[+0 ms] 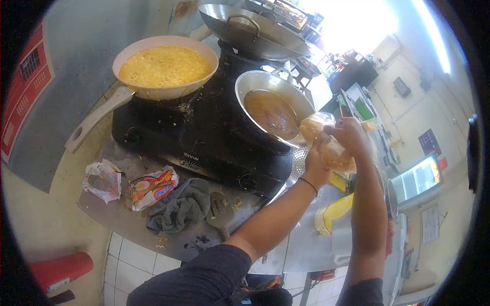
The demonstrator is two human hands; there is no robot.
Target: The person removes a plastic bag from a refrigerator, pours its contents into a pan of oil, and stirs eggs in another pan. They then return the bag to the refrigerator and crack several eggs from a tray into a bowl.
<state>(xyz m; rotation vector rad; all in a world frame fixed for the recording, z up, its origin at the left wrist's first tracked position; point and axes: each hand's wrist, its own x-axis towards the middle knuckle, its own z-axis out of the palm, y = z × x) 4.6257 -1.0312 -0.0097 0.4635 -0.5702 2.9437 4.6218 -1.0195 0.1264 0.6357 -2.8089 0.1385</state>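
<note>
A clear plastic bag with pale yellow-brown contents is held up at the right edge of the stove. My left hand is closed around its near side from below. Higher up, my right hand grips the same bag, its fingers curled and partly hidden. Just left of the bag, a steel wok holding brown oil sits on the stove. What exactly fills the bag is too blurred to name. A perforated metal skimmer lies beneath my left hand, beside the wok.
A black Rinnai stove carries a pan of yellow noodle-like food, handle jutting left. A larger wok stands behind. Noodle packet, crumpled wrapper, grey cloth and spatula lie in front. A yellow container stands right.
</note>
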